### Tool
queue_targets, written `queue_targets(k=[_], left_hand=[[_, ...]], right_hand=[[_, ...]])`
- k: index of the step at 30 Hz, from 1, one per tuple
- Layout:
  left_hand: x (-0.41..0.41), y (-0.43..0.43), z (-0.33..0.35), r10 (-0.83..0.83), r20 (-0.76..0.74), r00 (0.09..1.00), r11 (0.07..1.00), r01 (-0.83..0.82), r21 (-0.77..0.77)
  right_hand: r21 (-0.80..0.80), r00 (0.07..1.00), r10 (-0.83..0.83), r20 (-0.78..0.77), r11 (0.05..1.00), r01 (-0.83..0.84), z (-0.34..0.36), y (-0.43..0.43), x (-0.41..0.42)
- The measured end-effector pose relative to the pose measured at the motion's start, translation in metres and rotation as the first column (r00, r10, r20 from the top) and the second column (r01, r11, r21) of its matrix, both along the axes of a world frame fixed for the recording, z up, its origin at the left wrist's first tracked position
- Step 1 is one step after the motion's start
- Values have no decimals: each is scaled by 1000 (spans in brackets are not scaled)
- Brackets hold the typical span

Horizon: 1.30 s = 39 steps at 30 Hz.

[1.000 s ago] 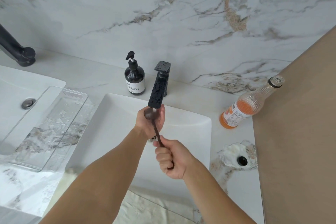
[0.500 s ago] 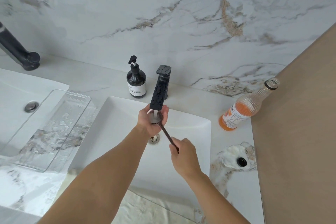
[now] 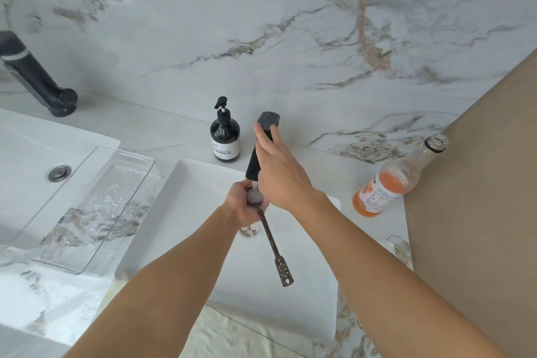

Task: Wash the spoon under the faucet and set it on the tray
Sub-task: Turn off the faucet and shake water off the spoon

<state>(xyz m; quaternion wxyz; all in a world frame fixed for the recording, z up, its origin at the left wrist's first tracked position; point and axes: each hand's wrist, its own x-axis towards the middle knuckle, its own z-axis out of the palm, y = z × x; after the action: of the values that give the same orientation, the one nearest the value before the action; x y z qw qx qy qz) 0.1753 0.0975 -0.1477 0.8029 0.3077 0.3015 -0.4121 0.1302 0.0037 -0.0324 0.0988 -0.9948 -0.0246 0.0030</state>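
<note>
Left hand (image 3: 242, 206): closed round my spoon (image 3: 268, 234) bowl, centre frame, keeping it under the running faucet (image 3: 263, 148). Right hand (image 3: 279, 171): fingers loosely spread on the faucet lever, likely regulating flow. Tray (image 3: 87, 206): left of frame, waiting.

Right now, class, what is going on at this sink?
A person is washing a spoon over the sink. The left hand grips it by the bowl under the faucet, where water runs over it. The right hand rests on the faucet. The tray lies to the left with no spoon on it.
</note>
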Motion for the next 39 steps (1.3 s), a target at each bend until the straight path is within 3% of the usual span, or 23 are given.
queue_targets(k=[5, 7, 8, 10, 11, 13, 15, 17, 23, 25, 29, 35, 39], left_hand=[[-12, 6, 15, -26, 15, 1000, 1000, 25, 9], [-15, 13, 22, -45, -18, 999, 998, 46, 35], [-18, 19, 26, -81, -21, 996, 995, 82, 48], [-24, 31, 39, -139, 7, 990, 989, 139, 50], [-26, 34, 48, -157, 41, 987, 987, 156, 45], [-28, 36, 72, -203, 161, 966, 979, 201, 31], [-29, 30, 101, -276, 335, 901, 960, 273, 57], [-29, 22, 137, -370, 506, 779, 926, 352, 136], [-35, 8, 239, -481, 804, 348, 861, 358, 360], [-38, 8, 262, -446, 848, 285, 879, 316, 356], [-30, 7, 296, -267, 897, 353, 943, 289, 167], [-43, 3, 274, -290, 863, 414, 949, 244, 202], [-31, 4, 284, -266, 873, 410, 940, 313, 139]], right_hand=[[144, 999, -19, 50, 989, 12, 2, -1, -8], [341, 972, -196, 130, 929, 142, 2, 1, -16], [460, 935, -332, 126, 854, 242, -3, 3, -26], [675, 815, -565, -133, 550, 491, -22, 11, -55], [720, 740, -571, -355, 338, 606, -33, 19, -70], [693, 636, -377, -674, -25, 720, -55, 35, -98], [668, 658, -145, -739, -286, 687, -63, 47, -109], [679, 744, -18, -668, -425, 599, -52, 53, -102], [882, 939, -93, -333, -383, 275, 39, 41, -46], [921, 965, -110, -237, -342, 187, 57, 37, -36], [945, 951, -98, -293, -178, 273, 46, 43, -56], [960, 983, -27, -184, -218, 174, 63, 42, -54], [908, 924, -52, -380, -213, 362, 35, 47, -77]])
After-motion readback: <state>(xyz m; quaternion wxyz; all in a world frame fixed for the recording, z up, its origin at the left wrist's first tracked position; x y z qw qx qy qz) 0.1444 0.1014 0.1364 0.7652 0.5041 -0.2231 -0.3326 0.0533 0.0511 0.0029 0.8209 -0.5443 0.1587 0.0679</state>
